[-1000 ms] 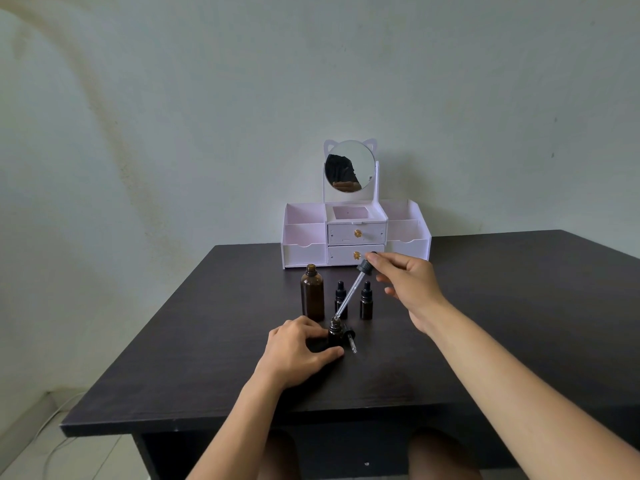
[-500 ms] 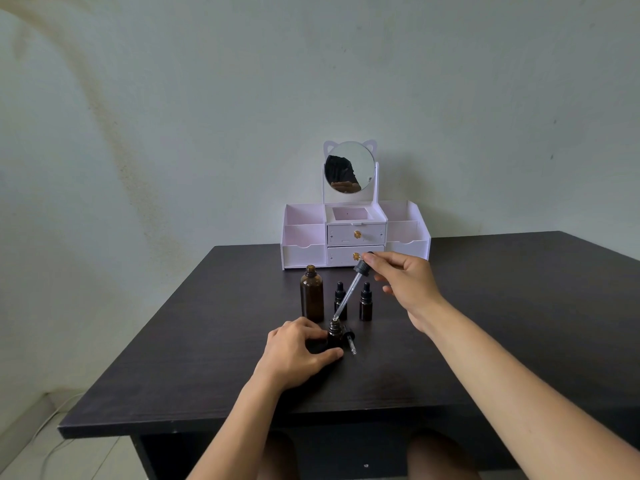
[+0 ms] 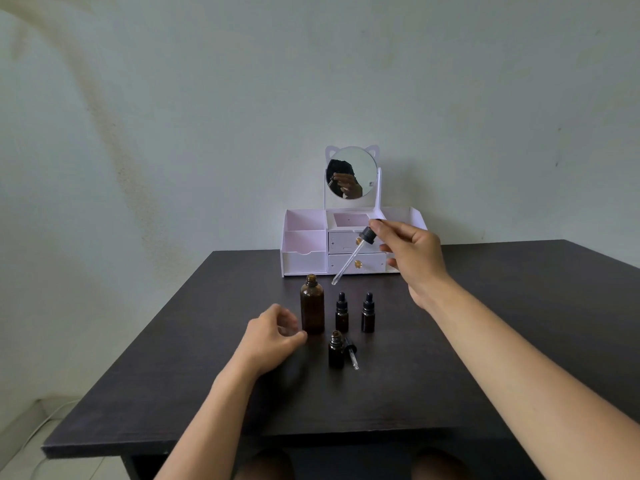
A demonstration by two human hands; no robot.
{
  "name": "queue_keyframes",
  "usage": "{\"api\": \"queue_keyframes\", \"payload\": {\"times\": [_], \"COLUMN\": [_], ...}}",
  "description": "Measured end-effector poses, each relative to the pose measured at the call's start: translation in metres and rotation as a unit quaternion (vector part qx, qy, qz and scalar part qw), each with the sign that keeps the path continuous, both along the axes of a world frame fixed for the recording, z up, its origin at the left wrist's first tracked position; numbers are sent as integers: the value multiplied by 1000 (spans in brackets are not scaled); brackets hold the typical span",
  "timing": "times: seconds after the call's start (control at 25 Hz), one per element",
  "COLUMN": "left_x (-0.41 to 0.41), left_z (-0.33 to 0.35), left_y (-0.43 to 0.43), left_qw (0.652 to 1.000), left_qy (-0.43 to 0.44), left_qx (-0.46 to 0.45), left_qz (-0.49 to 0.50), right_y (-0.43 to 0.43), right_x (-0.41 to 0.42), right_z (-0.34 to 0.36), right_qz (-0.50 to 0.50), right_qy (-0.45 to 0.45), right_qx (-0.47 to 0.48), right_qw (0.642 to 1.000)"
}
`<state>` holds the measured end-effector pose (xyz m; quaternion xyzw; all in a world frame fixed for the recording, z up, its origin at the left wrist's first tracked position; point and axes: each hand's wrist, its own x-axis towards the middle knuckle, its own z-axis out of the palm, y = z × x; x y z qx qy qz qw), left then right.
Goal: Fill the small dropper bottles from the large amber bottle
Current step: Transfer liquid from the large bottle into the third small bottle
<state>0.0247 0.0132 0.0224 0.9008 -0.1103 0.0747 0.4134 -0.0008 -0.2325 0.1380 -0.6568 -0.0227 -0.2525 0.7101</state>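
The large amber bottle [image 3: 312, 308] stands uncapped on the dark table [image 3: 450, 375]. To its right stand two capped small dropper bottles [image 3: 341, 312] [image 3: 368, 312]. In front of them is an uncapped small bottle [image 3: 336, 349] with its own small dropper [image 3: 352, 355] lying beside it. My right hand [image 3: 412, 258] pinches the black cap of the large glass dropper [image 3: 353, 256], held tilted in the air, its tip above and right of the amber bottle's mouth. My left hand [image 3: 273, 336] hovers loosely curled just left of the amber bottle, holding nothing.
A white and pink desk organiser [image 3: 346, 242] with drawers and a cat-ear round mirror [image 3: 351, 173] stands at the table's back edge against the wall. The table's front edge [image 3: 242, 441] is close to my body.
My right hand lifted the large dropper out of the uncapped small bottle, up and back. My left hand let go of that bottle and shifted left toward the amber bottle.
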Motion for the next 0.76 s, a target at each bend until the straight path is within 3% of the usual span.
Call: {"api": "queue_keyframes", "payload": {"times": [0.12,0.36,0.76], "left_x": [16,36,36], "left_z": [-5,-18,-20], "left_y": [-5,-12,-12], "left_qw": [1000,995,989], "left_qy": [16,-29,-58], "left_qx": [-24,99,134], "left_qz": [-10,0,1], "right_y": [13,33,43], "right_x": [17,47,54], "right_z": [11,9,-1], "right_qz": [-7,1,33], "right_qy": [-36,-54,-57], "right_qx": [-11,-70,-180], "right_qw": [999,996,981]}}
